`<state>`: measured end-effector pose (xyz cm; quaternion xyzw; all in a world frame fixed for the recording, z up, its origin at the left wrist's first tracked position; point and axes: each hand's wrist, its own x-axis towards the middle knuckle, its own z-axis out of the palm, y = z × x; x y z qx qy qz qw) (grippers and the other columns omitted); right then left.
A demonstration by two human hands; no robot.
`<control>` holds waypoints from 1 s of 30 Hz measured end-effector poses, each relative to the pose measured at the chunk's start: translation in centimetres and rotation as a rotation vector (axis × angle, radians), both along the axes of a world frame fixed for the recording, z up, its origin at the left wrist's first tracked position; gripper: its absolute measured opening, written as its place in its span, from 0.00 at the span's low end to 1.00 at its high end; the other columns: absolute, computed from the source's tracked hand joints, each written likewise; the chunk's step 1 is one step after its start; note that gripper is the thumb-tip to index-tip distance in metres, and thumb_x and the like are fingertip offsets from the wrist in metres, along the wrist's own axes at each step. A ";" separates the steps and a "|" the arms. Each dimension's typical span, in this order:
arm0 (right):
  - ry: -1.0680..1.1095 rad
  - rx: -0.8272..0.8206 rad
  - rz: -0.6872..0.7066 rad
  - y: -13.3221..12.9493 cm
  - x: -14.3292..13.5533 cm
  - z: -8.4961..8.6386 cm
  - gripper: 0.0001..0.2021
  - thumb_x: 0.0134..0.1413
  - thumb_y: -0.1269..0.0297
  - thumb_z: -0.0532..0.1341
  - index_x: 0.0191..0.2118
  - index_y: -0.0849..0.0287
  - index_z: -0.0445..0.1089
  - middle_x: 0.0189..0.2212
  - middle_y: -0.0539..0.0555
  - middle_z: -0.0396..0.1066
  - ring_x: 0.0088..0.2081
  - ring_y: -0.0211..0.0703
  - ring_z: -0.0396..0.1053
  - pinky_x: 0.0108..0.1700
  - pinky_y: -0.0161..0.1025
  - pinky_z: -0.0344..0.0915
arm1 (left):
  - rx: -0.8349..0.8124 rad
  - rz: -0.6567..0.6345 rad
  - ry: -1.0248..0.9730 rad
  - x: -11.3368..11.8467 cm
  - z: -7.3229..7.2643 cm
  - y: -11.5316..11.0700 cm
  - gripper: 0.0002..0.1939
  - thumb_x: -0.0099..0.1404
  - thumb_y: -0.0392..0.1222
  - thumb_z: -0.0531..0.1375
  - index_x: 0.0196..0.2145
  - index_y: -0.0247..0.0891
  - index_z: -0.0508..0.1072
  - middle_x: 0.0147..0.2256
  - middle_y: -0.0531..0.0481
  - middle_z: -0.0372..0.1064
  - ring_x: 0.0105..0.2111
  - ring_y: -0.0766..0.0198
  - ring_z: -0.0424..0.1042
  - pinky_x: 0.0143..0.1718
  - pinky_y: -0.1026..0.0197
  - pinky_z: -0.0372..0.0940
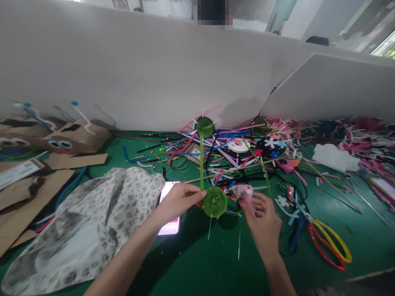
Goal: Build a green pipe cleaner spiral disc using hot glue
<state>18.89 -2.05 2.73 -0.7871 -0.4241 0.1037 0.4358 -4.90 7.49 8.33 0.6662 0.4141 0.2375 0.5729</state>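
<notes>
Between finger and thumb, my left hand (182, 200) pinches the left edge of a flat green coil (215, 202) wound from what looks like pipe cleaner. A straight green strip (201, 164) rises from the coil's left side toward the back. My right hand (261, 213) is closed around a small pink glue gun (246, 193), whose nozzle points left at the coil's right upper edge. Whether the nozzle touches the coil, I cannot tell. Thin pale strands hang below the coil. Under my left hand lies a lit phone (170, 226).
Scissors with red and yellow handles (328, 242) lie at right. A patterned cloth (101, 218) and cardboard pieces (61, 176) cover the left. Loose pipe cleaners (216, 144) and another green disc (205, 126) are heaped at the back, before a white partition (138, 70).
</notes>
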 end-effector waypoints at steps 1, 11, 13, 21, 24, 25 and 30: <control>-0.003 0.001 0.003 0.0 0.0 0.0 0.25 0.46 0.48 0.65 0.47 0.55 0.67 0.37 0.55 0.75 0.35 0.46 0.73 0.37 0.42 0.70 | -0.001 -0.001 -0.001 0.0 0.1 0.0 0.18 0.63 0.49 0.59 0.21 0.37 0.75 0.23 0.52 0.73 0.27 0.65 0.71 0.31 0.66 0.62; -0.002 0.029 0.007 0.0 -0.1 0.1 0.22 0.46 0.49 0.65 0.44 0.56 0.68 0.36 0.56 0.75 0.36 0.48 0.73 0.36 0.42 0.70 | -0.007 -0.006 -0.019 0.1 0.0 0.1 0.18 0.64 0.48 0.58 0.21 0.36 0.75 0.23 0.52 0.73 0.27 0.66 0.71 0.31 0.66 0.62; -0.013 0.030 0.011 0.2 -0.1 0.0 0.21 0.46 0.49 0.65 0.44 0.56 0.68 0.35 0.56 0.75 0.35 0.48 0.73 0.36 0.42 0.70 | -0.011 -0.010 -0.021 0.1 0.0 0.2 0.18 0.64 0.48 0.59 0.21 0.36 0.74 0.22 0.52 0.72 0.27 0.66 0.71 0.31 0.66 0.62; -0.006 0.030 0.003 0.5 -0.1 -0.2 0.22 0.46 0.49 0.65 0.44 0.57 0.68 0.36 0.57 0.75 0.36 0.47 0.73 0.35 0.41 0.69 | -0.039 0.003 -0.041 0.0 -0.1 0.5 0.18 0.63 0.49 0.59 0.21 0.36 0.74 0.22 0.51 0.72 0.26 0.66 0.71 0.31 0.66 0.63; -0.005 0.025 0.001 0.5 -0.1 0.0 0.22 0.46 0.49 0.65 0.44 0.57 0.68 0.35 0.57 0.75 0.36 0.48 0.74 0.36 0.42 0.70 | -0.037 0.004 -0.035 0.0 -0.1 0.6 0.18 0.63 0.49 0.59 0.21 0.37 0.74 0.22 0.51 0.72 0.26 0.66 0.71 0.31 0.65 0.63; -0.004 0.024 0.000 0.6 -0.1 0.0 0.21 0.46 0.49 0.65 0.44 0.57 0.68 0.35 0.56 0.75 0.36 0.47 0.74 0.36 0.41 0.70 | -0.034 0.004 -0.032 0.0 -0.2 0.6 0.18 0.63 0.49 0.58 0.21 0.37 0.74 0.22 0.51 0.72 0.26 0.66 0.71 0.31 0.65 0.63; -0.025 0.030 -0.003 0.5 -0.2 -0.1 0.21 0.46 0.49 0.65 0.43 0.56 0.68 0.35 0.56 0.75 0.35 0.47 0.74 0.35 0.41 0.70 | -0.034 0.006 -0.026 0.0 -0.4 0.6 0.18 0.64 0.48 0.58 0.21 0.37 0.74 0.23 0.51 0.73 0.27 0.66 0.71 0.31 0.65 0.63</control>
